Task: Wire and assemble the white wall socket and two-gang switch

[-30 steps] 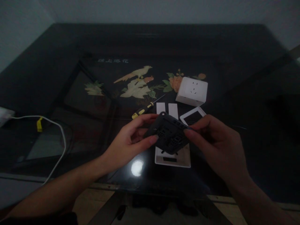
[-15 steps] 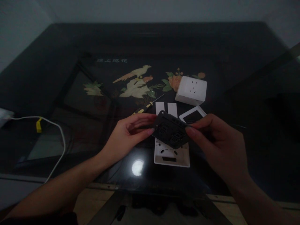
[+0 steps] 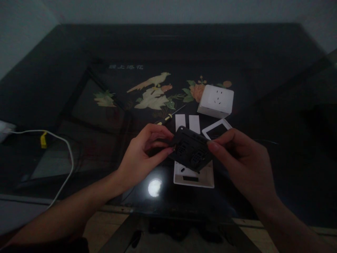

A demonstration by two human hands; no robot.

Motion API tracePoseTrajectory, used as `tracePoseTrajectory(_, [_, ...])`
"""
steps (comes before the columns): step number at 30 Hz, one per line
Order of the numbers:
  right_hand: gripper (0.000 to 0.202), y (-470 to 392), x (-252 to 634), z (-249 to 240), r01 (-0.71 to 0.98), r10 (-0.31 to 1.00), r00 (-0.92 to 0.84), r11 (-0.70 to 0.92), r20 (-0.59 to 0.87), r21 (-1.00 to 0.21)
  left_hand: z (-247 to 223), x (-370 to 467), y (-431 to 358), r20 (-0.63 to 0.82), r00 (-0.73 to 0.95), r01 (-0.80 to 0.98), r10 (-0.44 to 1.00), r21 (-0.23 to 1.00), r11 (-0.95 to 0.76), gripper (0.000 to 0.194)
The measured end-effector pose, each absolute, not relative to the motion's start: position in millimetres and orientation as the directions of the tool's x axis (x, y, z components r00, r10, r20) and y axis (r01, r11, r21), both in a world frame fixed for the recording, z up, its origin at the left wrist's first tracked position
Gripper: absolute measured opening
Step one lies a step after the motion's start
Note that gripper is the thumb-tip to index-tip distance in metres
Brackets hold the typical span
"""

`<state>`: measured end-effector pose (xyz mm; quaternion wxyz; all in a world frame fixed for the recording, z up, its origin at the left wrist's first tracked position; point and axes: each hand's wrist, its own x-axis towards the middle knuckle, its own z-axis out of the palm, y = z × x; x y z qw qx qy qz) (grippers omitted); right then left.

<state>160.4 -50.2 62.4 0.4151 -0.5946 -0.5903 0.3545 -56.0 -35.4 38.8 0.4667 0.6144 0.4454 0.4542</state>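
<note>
A black wall switch body (image 3: 191,149) hangs tilted above the table between both hands. My right hand (image 3: 242,161) pinches its right corner between thumb and forefinger. At its left edge, the thumb and fingers of my left hand (image 3: 144,158) are closed on the side by a small metal part. Partly hidden below the switch body lies a white mounting box (image 3: 193,180), open side up. Two white rectangular plates (image 3: 194,123) lie just behind it. A white frame (image 3: 217,127) rests near my right fingers.
A white socket block (image 3: 217,100) stands at the back right. A yellow and black screwdriver (image 3: 167,118) lies behind my left hand. On the left a white cable (image 3: 70,151) with a yellow tag (image 3: 43,140) crosses the glossy dark table (image 3: 105,45).
The switch body has come slightly lower and covers more of the mounting box. My left fingers have shifted along its left edge; the right hand keeps its pinch.
</note>
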Motion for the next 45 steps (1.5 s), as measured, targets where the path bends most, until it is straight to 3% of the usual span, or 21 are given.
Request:
tracePoseTrajectory(3, [0.016, -49.0, 160.2, 61.2, 0.363, 0.998, 0.061, -0.005, 0.019, -0.932, 38.1, -60.8, -36.2, 0.306, 0.314, 0.349, 0.899, 0.843, -0.409, 0.022])
tracePoseTrajectory(6, [0.019, -47.7, 161.1, 57.7, 0.265, 0.997, 0.042, -0.074, -0.065, -0.961, 37.4, -65.8, -34.8, 0.403, 0.427, 0.464, 0.810, 0.671, -0.578, 0.012])
tracePoseTrajectory(12, [0.029, -48.1, 164.3, 47.9, 0.042, 0.978, -0.023, -0.204, -0.205, -0.978, 35.8, -69.0, -33.9, 0.558, 0.440, 0.425, 0.704, 0.561, -0.710, 0.012])
tracePoseTrajectory(17, [0.037, -48.8, 162.4, 44.6, -0.013, 0.960, -0.068, -0.274, -0.273, -0.962, 41.8, -67.2, -36.9, 0.638, 0.467, 0.327, 0.613, 0.519, -0.790, 0.018])
tracePoseTrajectory(20, [0.042, -48.5, 163.4, 44.3, -0.022, 0.947, -0.092, -0.311, -0.308, -0.950, 43.9, -69.8, -31.5, 0.624, 0.411, 0.242, 0.664, 0.628, -0.740, 0.018])
tracePoseTrajectory(23, [0.046, -46.2, 166.2, 44.0, -0.058, 0.936, -0.081, -0.349, -0.344, -0.935, 39.0, -83.1, -9.8, 0.441, 0.195, 0.501, 0.876, 0.723, -0.475, 0.008])
tracePoseTrajectory(24, [0.048, -44.9, 166.8, 44.2, -0.073, 0.933, -0.076, -0.358, -0.353, -0.931, 35.6, -90.2, 0.6, 0.358, 0.123, 0.616, 0.926, 0.704, -0.354, 0.007])
tracePoseTrajectory(26, [0.051, -42.4, 167.2, 45.0, -0.089, 0.925, -0.077, -0.379, -0.373, -0.921, 27.2, -106.6, 22.1, 0.330, 0.072, 0.683, 0.941, 0.671, -0.288, 0.011])
tracePoseTrajectory(33, [0.055, -40.2, 167.7, 42.3, -0.060, 0.903, -0.103, -0.423, -0.416, -0.904, -0.1, -138.8, 54.4, 0.266, 0.051, 0.779, 0.962, 0.592, -0.205, 0.013])
tracePoseTrajectory(40, [0.052, -41.1, 167.5, 42.5, -0.076, 0.901, -0.107, -0.428, -0.420, -0.900, -4.7, -121.8, 49.3, 0.198, 0.163, 0.731, 0.967, 0.633, -0.253, 0.015])
tracePoseTrajectory(45, [0.055, -39.3, 166.0, 47.0, -0.091, 0.896, -0.103, -0.441, -0.432, -0.893, 0.1, -119.2, 47.4, 0.207, 0.148, 0.683, 0.967, 0.686, -0.251, 0.017])
